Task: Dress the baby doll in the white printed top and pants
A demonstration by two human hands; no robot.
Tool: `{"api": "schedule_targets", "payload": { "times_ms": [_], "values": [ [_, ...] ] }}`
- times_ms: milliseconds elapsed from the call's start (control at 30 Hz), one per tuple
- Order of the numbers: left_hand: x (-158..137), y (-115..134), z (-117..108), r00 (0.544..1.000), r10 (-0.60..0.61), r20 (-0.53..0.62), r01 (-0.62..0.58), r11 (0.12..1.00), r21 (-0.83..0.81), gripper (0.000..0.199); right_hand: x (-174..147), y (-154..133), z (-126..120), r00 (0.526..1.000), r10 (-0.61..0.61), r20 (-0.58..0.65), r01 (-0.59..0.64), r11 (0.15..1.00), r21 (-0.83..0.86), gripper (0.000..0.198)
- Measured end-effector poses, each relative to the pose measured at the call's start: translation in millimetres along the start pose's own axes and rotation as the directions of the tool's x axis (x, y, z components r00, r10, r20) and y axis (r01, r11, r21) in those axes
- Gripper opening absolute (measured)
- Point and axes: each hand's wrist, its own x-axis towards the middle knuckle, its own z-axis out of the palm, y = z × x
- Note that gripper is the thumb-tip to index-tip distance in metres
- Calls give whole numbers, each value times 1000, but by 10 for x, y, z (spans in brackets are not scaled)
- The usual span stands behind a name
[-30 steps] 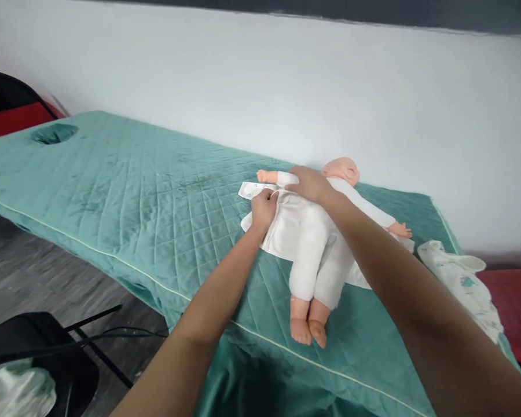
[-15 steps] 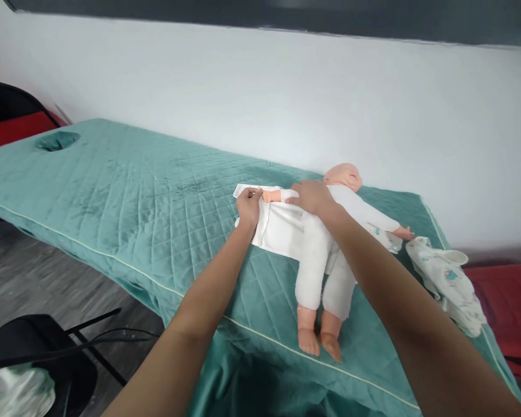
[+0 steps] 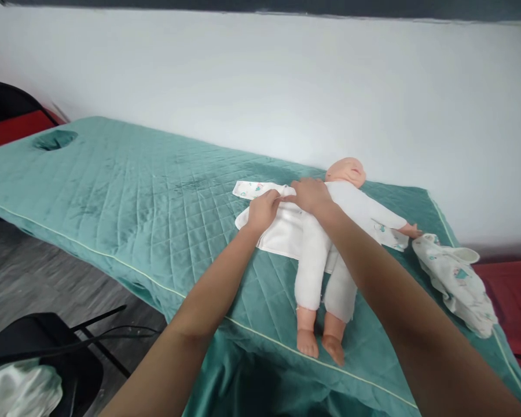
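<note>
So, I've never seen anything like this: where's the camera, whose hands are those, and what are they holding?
There's no machine here: these are a person's bare left hand and right hand. One camera, worn on that person's head, looks forward and down. On the green quilted table lies a doll with a white garment spread partly beneath it; a printed cloth lies bunched at right. Both hands meet beside the garment's printed sleeve, but exactly what the fingertips grip is hidden.
</note>
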Motion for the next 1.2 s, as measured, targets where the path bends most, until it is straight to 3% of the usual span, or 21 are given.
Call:
{"api": "schedule_targets", "payload": {
  "times_ms": [100,167,267,400,467,533,567,633,700,833,933,1000,1067,1133,1200],
  "values": [
    [-5,65,11,985,112,130,-116,993,21,18,36,-60,32,1000,24,1,-24,1000,-1,33],
    [-3,87,10,987,104,123,-100,994,-34,19,58,-99,38,999,35,1,-35,999,16,32],
    [11,61,-3,999,-44,0,43,992,-120,26,39,-92,-10,999,28,-29,-26,997,71,38],
    [26,-29,-24,942,-279,-185,260,958,-121,19,-186,148,-118,970,95,-225,-32,963,268,36],
    [20,-45,-31,919,-335,-208,332,942,-46,14,-395,359,-102,896,235,-378,-61,906,418,31],
    [6,-30,-35,907,-371,-200,388,920,53,22,-642,588,8,753,458,-473,-145,817,559,27],
    [-2,-16,-35,903,-385,-192,408,907,100,26,-768,694,94,661,586,-469,-213,745,632,26],
    [-14,14,-31,897,-402,-182,432,885,174,34,-999,864,298,525,753,-397,-330,610,721,23],
    [-18,30,-25,899,-408,-161,435,877,206,37,-1171,961,476,458,841,-288,-437,495,751,18],
    [-18,31,-10,901,-426,-83,434,886,163,29,-1290,1002,582,456,882,-119,-588,399,704,16],
    [-2,45,-6,925,-376,-56,378,926,17,20,-1275,985,529,466,883,-57,-580,354,733,18],
    [41,68,-15,920,-390,-38,379,910,-167,18,-1262,974,517,464,884,-52,-509,314,802,18],
    [118,101,-41,889,-457,-1,431,838,-334,19,-1247,971,545,462,887,-27,-394,233,889,21],
    [214,146,-78,861,-506,41,476,776,-413,21,-1224,978,600,483,875,34,-265,109,958,24],
    [309,211,-112,865,-495,79,476,761,-440,20,-1193,986,656,520,851,71,-164,18,986,27]
  ]
}}
